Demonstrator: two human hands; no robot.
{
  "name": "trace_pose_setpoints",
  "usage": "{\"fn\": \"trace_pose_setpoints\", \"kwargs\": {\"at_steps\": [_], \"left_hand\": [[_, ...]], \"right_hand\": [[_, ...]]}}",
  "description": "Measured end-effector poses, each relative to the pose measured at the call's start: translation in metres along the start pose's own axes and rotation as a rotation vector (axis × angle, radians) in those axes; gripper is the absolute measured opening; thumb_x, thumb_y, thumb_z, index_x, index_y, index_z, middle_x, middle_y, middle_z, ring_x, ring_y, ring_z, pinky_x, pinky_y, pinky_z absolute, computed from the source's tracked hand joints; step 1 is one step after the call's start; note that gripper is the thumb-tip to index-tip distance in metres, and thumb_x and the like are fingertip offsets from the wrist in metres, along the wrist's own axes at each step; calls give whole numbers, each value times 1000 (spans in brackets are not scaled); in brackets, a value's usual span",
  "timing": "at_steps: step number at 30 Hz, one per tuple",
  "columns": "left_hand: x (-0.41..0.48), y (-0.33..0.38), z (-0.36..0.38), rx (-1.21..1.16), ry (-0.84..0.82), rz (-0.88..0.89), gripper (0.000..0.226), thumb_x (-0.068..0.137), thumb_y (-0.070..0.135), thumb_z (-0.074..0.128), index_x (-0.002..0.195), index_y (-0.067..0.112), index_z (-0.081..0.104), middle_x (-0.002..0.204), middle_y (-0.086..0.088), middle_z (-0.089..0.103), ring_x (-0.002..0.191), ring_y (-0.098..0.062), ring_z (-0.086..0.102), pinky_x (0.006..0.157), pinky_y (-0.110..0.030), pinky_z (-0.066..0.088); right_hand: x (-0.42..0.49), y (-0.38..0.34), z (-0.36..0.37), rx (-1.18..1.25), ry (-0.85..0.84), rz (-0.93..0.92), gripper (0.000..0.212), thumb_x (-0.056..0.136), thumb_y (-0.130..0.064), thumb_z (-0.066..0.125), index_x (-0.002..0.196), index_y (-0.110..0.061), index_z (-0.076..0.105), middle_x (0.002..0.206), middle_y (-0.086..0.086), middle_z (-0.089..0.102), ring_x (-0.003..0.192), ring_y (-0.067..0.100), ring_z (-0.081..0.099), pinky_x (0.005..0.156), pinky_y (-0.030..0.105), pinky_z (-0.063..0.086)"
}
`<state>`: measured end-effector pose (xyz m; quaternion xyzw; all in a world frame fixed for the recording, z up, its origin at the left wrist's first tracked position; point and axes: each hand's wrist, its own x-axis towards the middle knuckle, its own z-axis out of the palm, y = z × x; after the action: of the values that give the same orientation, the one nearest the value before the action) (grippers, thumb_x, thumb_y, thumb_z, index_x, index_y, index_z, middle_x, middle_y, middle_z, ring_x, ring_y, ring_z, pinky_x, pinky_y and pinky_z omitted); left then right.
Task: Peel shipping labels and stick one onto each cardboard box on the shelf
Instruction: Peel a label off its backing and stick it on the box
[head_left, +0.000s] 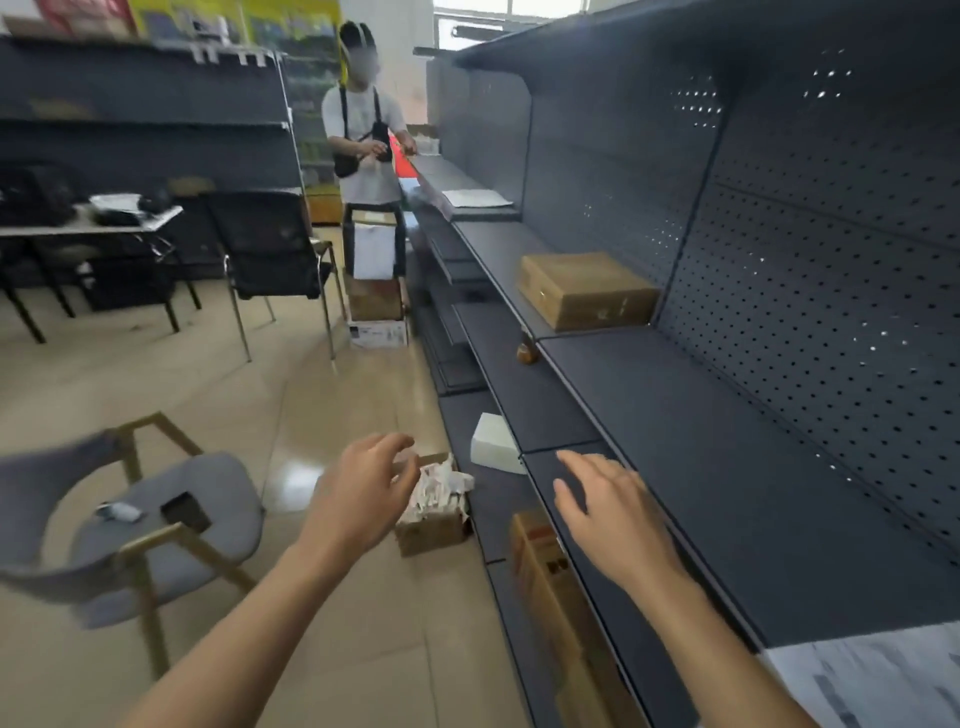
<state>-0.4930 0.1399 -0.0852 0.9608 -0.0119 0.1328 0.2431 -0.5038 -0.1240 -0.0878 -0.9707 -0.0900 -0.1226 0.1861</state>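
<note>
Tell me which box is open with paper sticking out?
The small floor box by the left hand; the shelf box is shut.

Bare forearms lead to a bare left hand (363, 499) and right hand (610, 519).

Soft daylight from the window (498, 8) glares on the floor (296, 483); wide-angle edges bend, motion blur throughout.
</note>
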Motion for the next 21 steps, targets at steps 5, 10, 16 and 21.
{"fn": "trace_pose_setpoints", "kwargs": {"at_steps": [5, 10, 16, 21], "left_hand": [[50, -16, -3, 44, 109, -67, 38, 100, 36, 48, 131, 18, 61, 130, 3, 63, 120, -19, 56, 90, -34, 47], [101, -59, 8, 3, 108, -154, 41, 100, 39, 46, 133, 19, 58, 134, 3, 60, 125, -18, 52, 96, -34, 45], [187, -114, 23, -51, 82, -130, 41, 100, 38, 46, 133, 18, 59, 135, 2, 60, 126, -18, 51, 99, -34, 43], [268, -134, 28, -80, 35, -36, 38, 100, 33, 49, 130, 13, 61, 130, -3, 62, 122, -21, 54, 100, -34, 41]], "right_hand": [[82, -10, 24, 5, -13, -66, 36, 99, -30, 52, 133, -18, 56, 123, -1, 64, 110, 20, 58, 95, 34, 42], [155, -30, 51, 14, -25, -124, 39, 101, -32, 49, 138, -20, 53, 133, -3, 59, 117, 16, 54, 101, 33, 39], [245, -50, 86, -37, -34, -118, 40, 100, -34, 49, 137, -20, 53, 132, -2, 60, 118, 17, 54, 102, 35, 38], [305, -59, 96, -68, -25, -34, 39, 101, -34, 47, 137, -20, 54, 134, 0, 59, 120, 21, 53, 103, 37, 38]]}}
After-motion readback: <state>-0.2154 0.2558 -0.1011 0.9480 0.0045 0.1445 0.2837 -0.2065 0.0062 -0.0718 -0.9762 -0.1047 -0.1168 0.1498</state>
